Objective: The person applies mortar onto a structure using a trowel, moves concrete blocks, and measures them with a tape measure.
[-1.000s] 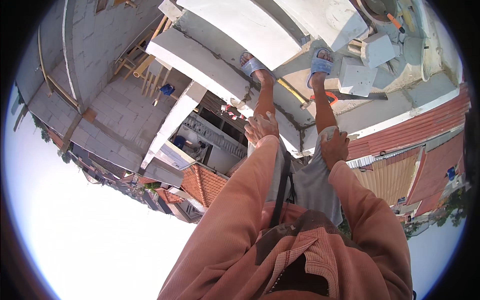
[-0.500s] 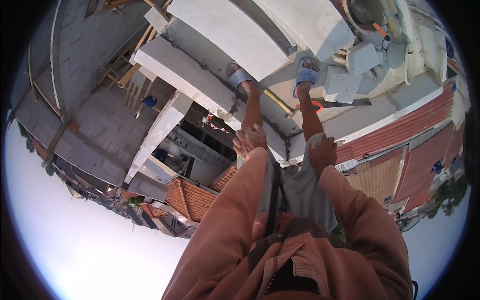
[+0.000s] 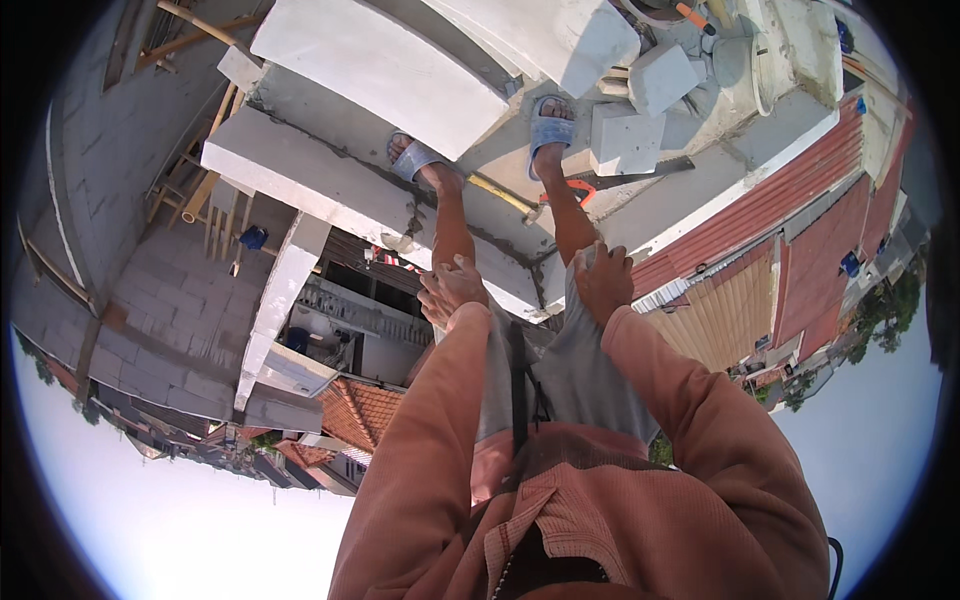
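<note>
My left hand point(image 3: 453, 291) is at my left knee, its bent fingers closed around the edge of the grey trouser leg. At the right knee my right hand point(image 3: 604, 284) has its fingers curled over the cloth of the grey trousers point(image 3: 570, 375). Neither hand holds a tool. Between my sandalled feet lies a hammer point(image 3: 500, 193) with a yellow handle. A handsaw point(image 3: 635, 180) with an orange-red handle rests beside my right foot, close to a white block point(image 3: 628, 140).
Large white slabs point(image 3: 385, 75) lie in front of my feet. Another pale block point(image 3: 662, 80) and an orange-handled tool point(image 3: 695, 18) are at the far right. A ledge point(image 3: 300, 175) borders a drop toward orange tiled roofs point(image 3: 362, 412); red corrugated roofing point(image 3: 780, 185) lies below on the right.
The view has shifted, so the slabs, tools and feet now appear farther left and slightly higher. Both hands stay at the knees, the right one a little higher in the picture.
</note>
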`<state>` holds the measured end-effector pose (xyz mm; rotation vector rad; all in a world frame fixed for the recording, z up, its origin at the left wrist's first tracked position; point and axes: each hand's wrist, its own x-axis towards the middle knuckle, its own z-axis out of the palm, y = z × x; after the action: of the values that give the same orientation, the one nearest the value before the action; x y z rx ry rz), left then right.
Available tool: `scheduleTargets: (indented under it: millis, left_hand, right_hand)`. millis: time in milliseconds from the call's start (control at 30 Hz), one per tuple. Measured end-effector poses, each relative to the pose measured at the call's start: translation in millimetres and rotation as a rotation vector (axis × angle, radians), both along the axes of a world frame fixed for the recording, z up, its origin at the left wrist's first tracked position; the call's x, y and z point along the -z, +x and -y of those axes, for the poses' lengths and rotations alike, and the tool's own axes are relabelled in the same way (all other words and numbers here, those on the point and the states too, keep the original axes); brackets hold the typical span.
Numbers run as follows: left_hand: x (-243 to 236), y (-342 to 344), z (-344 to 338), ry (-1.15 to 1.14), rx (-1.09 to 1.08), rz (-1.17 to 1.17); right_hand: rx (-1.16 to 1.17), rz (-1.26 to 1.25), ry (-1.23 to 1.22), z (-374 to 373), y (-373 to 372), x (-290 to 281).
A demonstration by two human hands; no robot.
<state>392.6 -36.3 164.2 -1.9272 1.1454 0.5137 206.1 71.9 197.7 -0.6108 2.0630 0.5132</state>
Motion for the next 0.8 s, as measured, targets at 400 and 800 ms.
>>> scheduleTargets:
  millis: [400, 800]
  left_hand:
    - [-3.3, -15.0, -6.2, 0.072, 0.03, -0.007]
    - [0.6, -25.7, 12.7, 0.13, 0.194, -0.041]
  right_hand:
    - [0.152, -0.064, -0.072, -19.9, 3.5, 31.8]
    - [0.634, -0.162, -0.462, -37.3, -77.6, 84.5]
